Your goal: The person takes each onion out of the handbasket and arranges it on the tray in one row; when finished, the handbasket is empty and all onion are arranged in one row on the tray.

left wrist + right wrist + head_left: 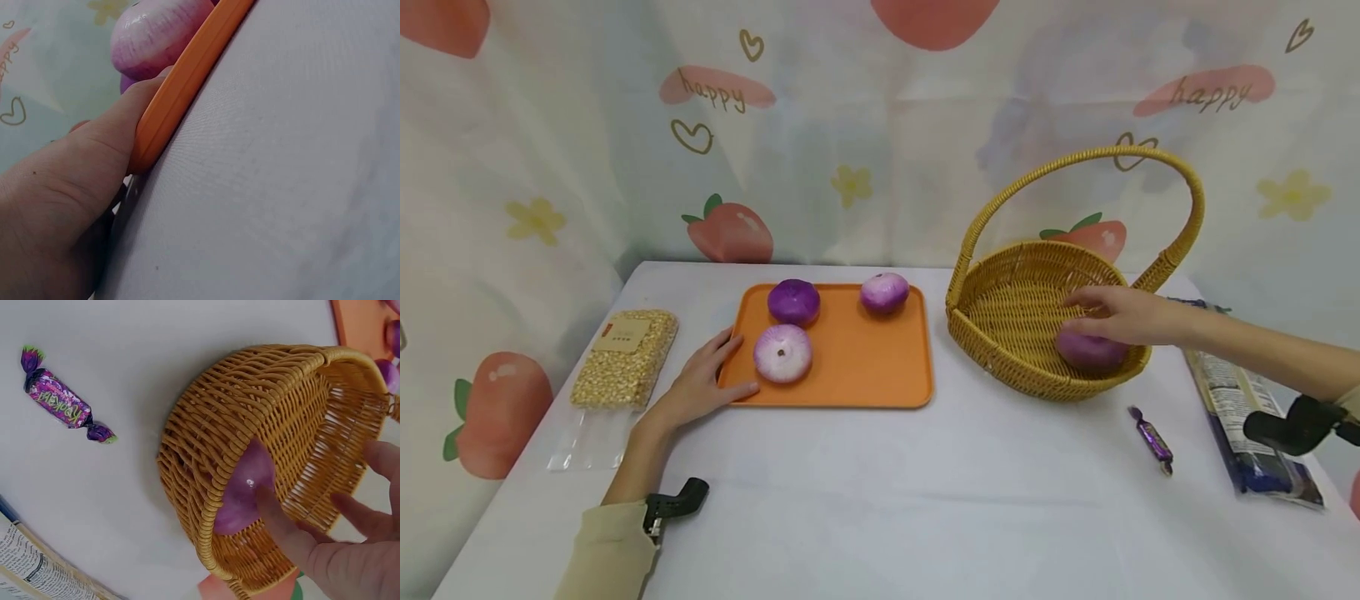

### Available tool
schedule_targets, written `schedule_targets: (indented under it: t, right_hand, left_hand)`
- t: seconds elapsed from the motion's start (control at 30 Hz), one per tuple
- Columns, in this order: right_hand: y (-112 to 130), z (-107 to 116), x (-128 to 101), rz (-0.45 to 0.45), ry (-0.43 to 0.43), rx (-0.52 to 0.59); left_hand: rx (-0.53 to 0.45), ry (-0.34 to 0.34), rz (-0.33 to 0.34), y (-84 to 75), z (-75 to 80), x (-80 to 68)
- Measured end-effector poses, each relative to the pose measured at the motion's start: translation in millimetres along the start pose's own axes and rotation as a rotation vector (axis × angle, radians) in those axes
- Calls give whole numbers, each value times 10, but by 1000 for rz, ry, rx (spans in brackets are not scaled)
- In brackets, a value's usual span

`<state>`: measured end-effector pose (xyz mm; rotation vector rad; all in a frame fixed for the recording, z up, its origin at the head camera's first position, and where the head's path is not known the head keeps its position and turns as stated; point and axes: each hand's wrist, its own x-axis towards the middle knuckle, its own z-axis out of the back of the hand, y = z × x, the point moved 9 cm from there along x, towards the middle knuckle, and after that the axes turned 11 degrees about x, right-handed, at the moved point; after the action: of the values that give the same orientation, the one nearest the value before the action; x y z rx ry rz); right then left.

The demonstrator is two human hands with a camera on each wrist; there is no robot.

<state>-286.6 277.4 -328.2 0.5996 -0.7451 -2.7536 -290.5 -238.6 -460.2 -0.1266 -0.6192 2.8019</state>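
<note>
Inside the wicker basket (1000, 312), your right hand (1120, 315) rested spread, loosely released fingers (278, 519) on a purple onion (244, 487) lying at its near wall. Your left hand (700, 383) lay flat, fingers (119, 125) straight against the orange tray (865, 367) edge on the worktop (880, 500).

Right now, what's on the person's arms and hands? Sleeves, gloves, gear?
Both hands are bare, no gloves or rings visible. The left hand comes out of a pale beige long sleeve with a black camera mount at the wrist. The right hand has a bare forearm, a black mount further up, and only a sliver of beige sleeve at the frame edge.
</note>
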Motion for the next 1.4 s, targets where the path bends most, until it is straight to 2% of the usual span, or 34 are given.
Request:
schedule_targets:
  t: [0.23, 0.47, 0.6, 0.87, 1.03, 1.4]
  right_hand:
    - [-141, -9, -14, -152, 89, 167]
    - [-233, -148, -30, -308, 259, 404]
    - [-255, -213, -32, -362, 332, 477]
    - [-350, -235, 37, -457, 327, 572]
    - [-415, -262, 50, -514, 359, 643]
    - [-483, -286, 115, -513, 344, 629]
  left_hand:
    - [5, -5, -5, 14, 6, 8]
    - [9, -3, -10, 14, 10, 33]
    - [9, 0, -8, 19, 3, 30]
    - [-8, -10, -13, 16, -14, 11]
    - [-6, -9, -9, 33, -40, 5]
    - [3, -14, -12, 18, -13, 17]
